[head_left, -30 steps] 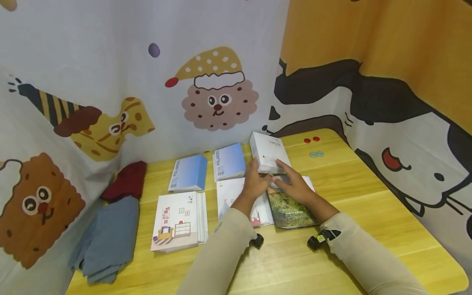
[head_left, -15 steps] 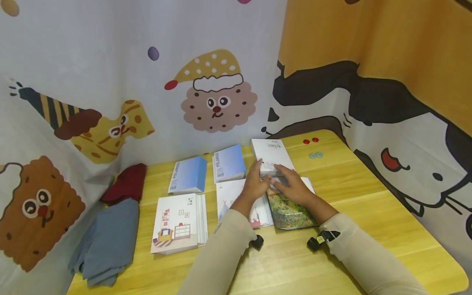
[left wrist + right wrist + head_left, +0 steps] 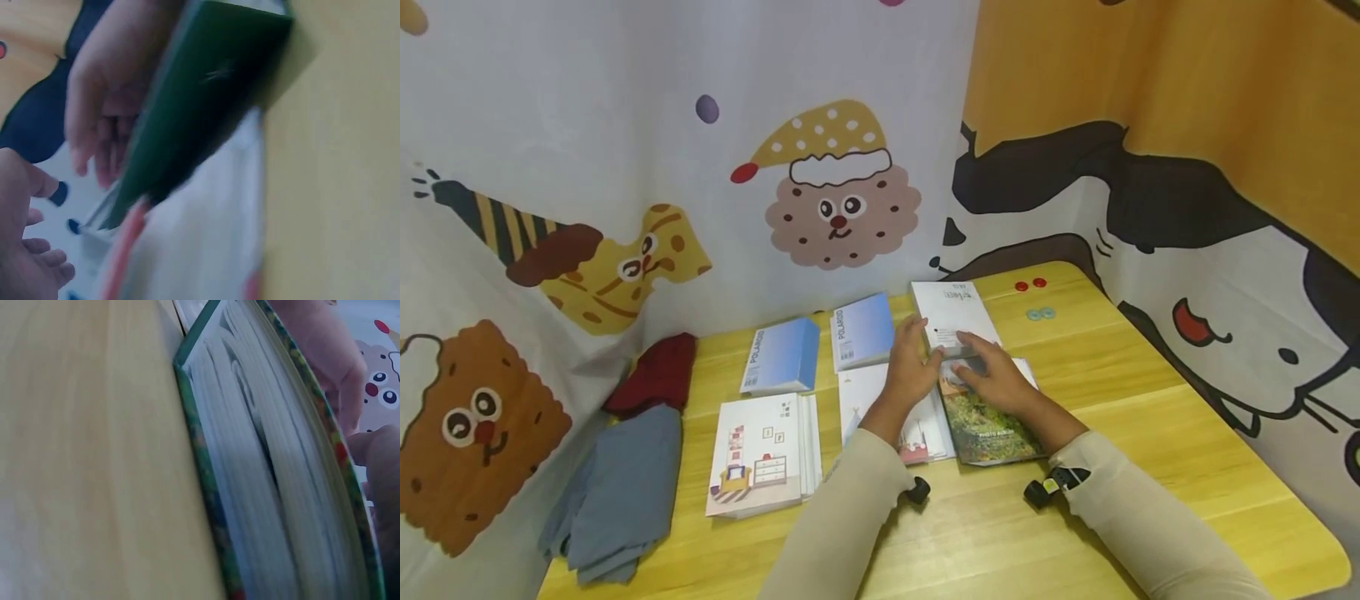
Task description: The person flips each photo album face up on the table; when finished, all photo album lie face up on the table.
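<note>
— Green album [image 3: 992, 425] sits nearest me on the table [image 3: 1150, 433], my right hand [image 3: 1000, 383] lying over its far end. What moved?

— White box [image 3: 955, 321] beyond it. A second ago it was tipped up; now it lies flat, left hand [image 3: 910, 367] at its near left corner, right fingertips on its near edge, fingers fairly straight, nothing gripped. It looks set down in the back row beside the blue albums [image 3: 863, 331].

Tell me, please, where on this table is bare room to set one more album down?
The yellow wooden table is bare on its right side, between the green photo album and the right edge, and along the near edge. It is crowded in the middle: the two blue albums, the white box and both hands. Folded cloths fill the left.
</note>
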`<state>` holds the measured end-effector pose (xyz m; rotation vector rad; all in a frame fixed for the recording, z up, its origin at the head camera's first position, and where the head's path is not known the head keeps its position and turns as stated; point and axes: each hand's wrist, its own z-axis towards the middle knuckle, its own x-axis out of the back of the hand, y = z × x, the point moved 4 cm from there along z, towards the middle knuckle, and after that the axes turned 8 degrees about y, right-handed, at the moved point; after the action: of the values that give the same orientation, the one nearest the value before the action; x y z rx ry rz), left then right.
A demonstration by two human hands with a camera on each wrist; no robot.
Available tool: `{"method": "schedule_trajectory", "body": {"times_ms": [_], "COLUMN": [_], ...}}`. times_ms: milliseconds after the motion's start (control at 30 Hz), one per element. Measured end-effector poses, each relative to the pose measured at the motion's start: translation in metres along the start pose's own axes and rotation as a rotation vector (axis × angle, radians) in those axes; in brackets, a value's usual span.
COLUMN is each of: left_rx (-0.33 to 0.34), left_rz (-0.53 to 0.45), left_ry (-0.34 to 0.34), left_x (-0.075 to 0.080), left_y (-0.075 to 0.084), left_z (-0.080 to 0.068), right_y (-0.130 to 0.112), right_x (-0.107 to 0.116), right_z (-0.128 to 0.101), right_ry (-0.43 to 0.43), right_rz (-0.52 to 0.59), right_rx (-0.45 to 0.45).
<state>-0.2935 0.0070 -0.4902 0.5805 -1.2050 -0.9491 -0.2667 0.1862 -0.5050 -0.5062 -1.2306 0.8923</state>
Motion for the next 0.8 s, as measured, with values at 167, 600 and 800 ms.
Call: {"method": "schedule_trajectory", "body": {"times_ms": [167, 600, 800], "left_rx": [0.037, 0.275, 0.178], "left_rz": [0.053, 0.095, 0.096], "left_ry": [0.004, 0.023, 0.057], "left_x": [0.035, 0.118, 0.112], "left_y": [-0.006, -0.056, -0.068], "left_z": [0.000, -0.008, -0.016], "right_y": [-0.015, -0.084, -0.090], "right_x": [0.002, -0.049, -0.080], "right_z": [-0.001, 0.020, 0.034], "right_ry": [-0.028, -0.168, -0.087], "right_rz": [0.066, 0.266, 0.199], "right_rx": [-0.016, -0.009, -0.118]}}
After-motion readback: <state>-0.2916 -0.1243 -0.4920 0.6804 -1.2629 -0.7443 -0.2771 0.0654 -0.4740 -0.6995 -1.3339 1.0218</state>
